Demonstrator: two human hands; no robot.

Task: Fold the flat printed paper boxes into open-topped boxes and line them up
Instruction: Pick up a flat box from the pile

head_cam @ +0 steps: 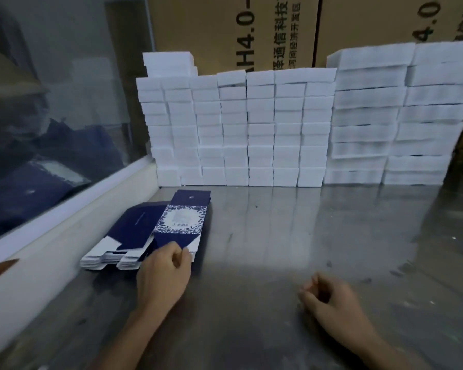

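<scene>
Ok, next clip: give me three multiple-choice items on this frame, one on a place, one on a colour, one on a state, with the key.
1. Where does the stack of flat boxes lie on the steel table?
A. Far right corner
B. Left side, beside the window ledge
C. On top of the white blocks

2. What colours is the top flat box?
A. Red and yellow
B. Plain brown
C. Dark blue with a blue-and-white leafy panel

3. What is the left hand doing?
A. Pinching the near end of the top flat box
B. Lying flat on bare table
C. Holding a white block

Key: 1 B, the stack sits against the ledge, in front of the wall of white blocks. 2 C, navy ends frame a patterned middle. 3 A, thumb and fingers close on the near flap, while the right hand rests loosely curled, holding nothing.
</scene>
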